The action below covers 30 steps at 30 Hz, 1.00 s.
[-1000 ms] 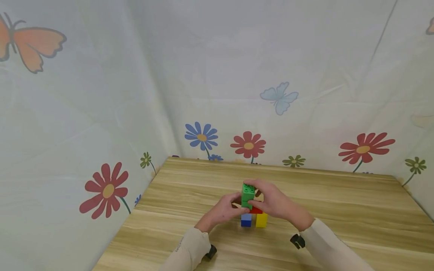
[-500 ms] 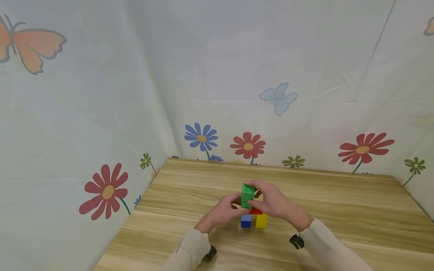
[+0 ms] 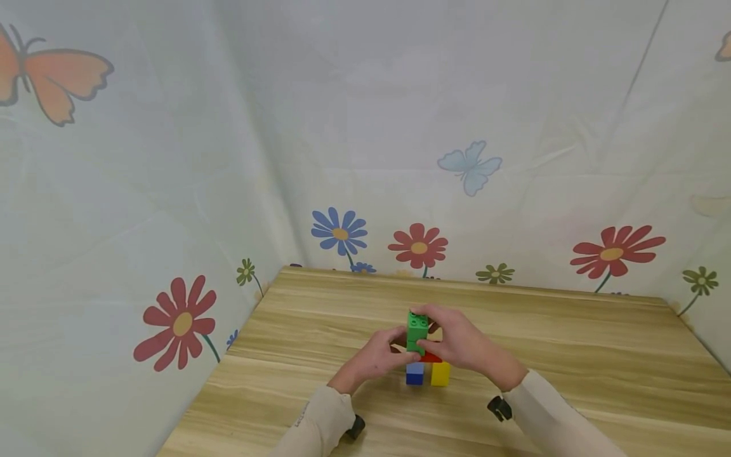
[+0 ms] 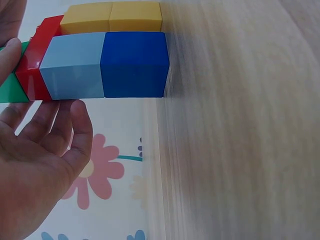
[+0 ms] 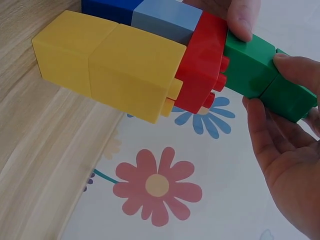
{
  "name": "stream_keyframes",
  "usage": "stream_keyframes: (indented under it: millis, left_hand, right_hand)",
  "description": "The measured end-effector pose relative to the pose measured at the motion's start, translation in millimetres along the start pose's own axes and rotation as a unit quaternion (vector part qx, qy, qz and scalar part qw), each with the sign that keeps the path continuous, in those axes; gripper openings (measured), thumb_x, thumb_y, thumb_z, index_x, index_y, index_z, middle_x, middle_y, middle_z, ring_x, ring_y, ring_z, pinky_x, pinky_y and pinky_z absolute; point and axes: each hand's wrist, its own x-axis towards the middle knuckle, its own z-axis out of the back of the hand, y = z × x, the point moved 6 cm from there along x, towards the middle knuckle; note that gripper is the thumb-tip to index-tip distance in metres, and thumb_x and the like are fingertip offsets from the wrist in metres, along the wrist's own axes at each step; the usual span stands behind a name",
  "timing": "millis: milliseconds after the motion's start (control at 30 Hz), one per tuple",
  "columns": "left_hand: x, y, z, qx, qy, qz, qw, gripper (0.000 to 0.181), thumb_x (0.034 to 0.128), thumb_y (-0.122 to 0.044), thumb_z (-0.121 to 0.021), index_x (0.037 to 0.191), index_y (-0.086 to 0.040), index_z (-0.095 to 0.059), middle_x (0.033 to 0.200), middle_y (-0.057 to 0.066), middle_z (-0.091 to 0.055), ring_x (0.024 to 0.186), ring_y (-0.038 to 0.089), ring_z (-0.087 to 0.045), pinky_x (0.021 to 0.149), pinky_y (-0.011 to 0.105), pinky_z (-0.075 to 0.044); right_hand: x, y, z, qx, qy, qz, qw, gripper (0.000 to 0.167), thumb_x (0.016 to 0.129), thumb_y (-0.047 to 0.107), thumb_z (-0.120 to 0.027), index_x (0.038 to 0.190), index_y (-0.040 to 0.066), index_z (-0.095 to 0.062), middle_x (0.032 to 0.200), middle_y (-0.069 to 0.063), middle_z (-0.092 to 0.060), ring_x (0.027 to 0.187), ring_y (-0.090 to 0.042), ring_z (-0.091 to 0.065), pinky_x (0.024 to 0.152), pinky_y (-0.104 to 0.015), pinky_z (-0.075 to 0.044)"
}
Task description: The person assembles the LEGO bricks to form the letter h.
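Observation:
A small tower of studded toy building blocks stands on the table. Its left leg is a light blue block on a dark blue block; its right leg is two yellow blocks. Across both legs lies a red block. Two green blocks rise from the red block's left part. My left hand pinches the lower green block beside the red one, thumb in front, other fingers behind. My right hand grips the green blocks from the right, its thumb near their seam.
The tower stands on a wood-grain table. Behind and to the left hangs a pale cloth printed with flowers and butterflies. A black wrist mount sits at the right sleeve, another black mount at the left.

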Motion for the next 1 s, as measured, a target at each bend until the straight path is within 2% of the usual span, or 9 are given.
stream_keyframes:
  millis: [433,667,1000]
  left_hand:
    - [0.1,0.0,0.0,0.002,-0.002,0.001,1.0,0.034,0.0896,-0.031,-0.066,0.12,-0.018,-0.06,0.108,-0.009,-0.063,0.097,0.009,-0.058,0.082,0.024,-0.049]
    - [0.7,0.7,0.5,0.006,-0.003,0.003,1.0,0.033,0.0896,-0.032,-0.066,0.119,-0.018,-0.06,0.106,-0.01,-0.063,0.096,0.008,-0.058,0.082,0.024,-0.049]
    - [1.7,1.9,0.5,0.006,-0.004,0.0,1.0,0.031,0.0896,-0.031,-0.066,0.118,-0.019,-0.06,0.104,-0.009,-0.063,0.095,0.009,-0.058,0.081,0.024,-0.049]
  right_hand:
    - [1.1,-0.7,0.3,-0.008,0.001,-0.018,0.9998,0.056,0.08,0.011,-0.076,0.13,0.004,-0.052,0.109,0.002,-0.061,0.089,-0.011,-0.058,0.079,-0.028,-0.052]
    - [1.5,-2.5,0.3,-0.008,0.001,-0.027,0.9996,0.055,0.08,0.012,-0.076,0.129,0.006,-0.052,0.108,0.002,-0.061,0.088,-0.012,-0.059,0.078,-0.027,-0.052]
    - [1.4,-3.0,0.4,-0.004,-0.001,-0.021,0.9998,0.054,0.08,0.012,-0.076,0.128,0.006,-0.052,0.106,0.003,-0.061,0.086,-0.012,-0.058,0.076,-0.03,-0.052]
